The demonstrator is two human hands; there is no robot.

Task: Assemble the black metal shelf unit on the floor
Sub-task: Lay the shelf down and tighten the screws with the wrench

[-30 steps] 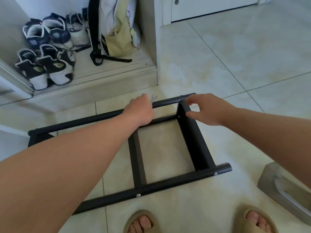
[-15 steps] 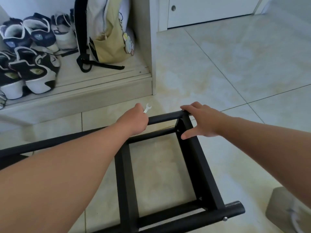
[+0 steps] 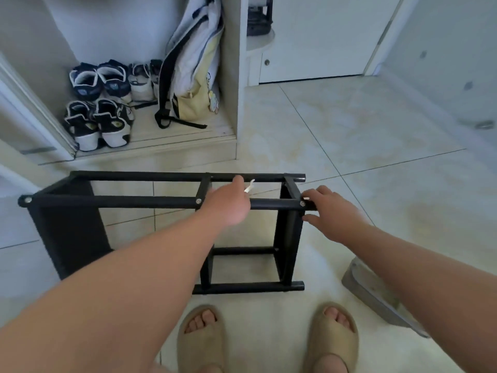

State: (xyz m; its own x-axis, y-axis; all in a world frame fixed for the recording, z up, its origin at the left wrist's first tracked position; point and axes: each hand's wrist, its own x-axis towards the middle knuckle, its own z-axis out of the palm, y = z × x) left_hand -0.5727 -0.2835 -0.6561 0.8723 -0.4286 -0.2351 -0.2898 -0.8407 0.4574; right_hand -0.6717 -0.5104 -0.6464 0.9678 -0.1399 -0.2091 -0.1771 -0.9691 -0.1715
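The black metal shelf unit (image 3: 139, 202) stands upright on the tiled floor right in front of my feet, its long tubes running left to right. My left hand (image 3: 228, 204) is over the near top tube near its middle and holds a small silver wrench (image 3: 249, 186) that sticks out past the fingers. My right hand (image 3: 326, 210) grips the right end of the near top tube, with the thumb below against the black end panel (image 3: 287, 238).
An open closet at the back left holds several sneakers (image 3: 99, 103) and a pale backpack (image 3: 193, 76) on a raised ledge. A grey slab-like object (image 3: 376, 289) lies on the floor at the right. My two feet in beige slides (image 3: 201, 337) are just behind the frame.
The frame has been tipped up from lying flat to standing upright, and the view has pulled back. Both hands stayed at its right end, the left still holding the wrench.
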